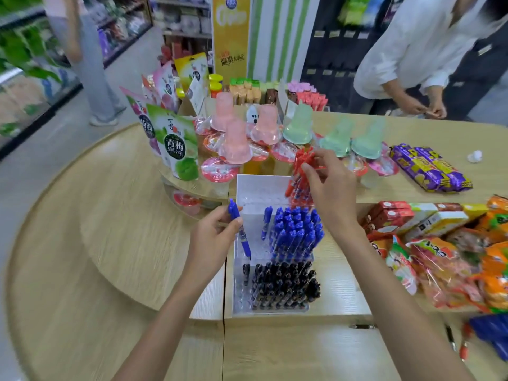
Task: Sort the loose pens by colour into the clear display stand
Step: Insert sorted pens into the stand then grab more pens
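The clear display stand [248,192] sits on the wooden counter, stepped in three rows. Black pens [283,287] fill the front row, blue pens [297,232] the middle row, and red pens [298,188] stand at the back right. One blue pen [266,222] stands alone to the left of the blue group. My left hand [213,240] grips a blue pen [239,229], tip down over the stand's left side. My right hand [327,182] pinches the top of a red pen [305,160] among the red group.
Jelly cups and snack pouches [176,144] crowd a round shelf behind the stand. Purple packets [428,169] and orange snack bags [453,257] lie to the right. A few loose pens [464,345] lie at the lower right. Another person [406,59] stands behind the counter.
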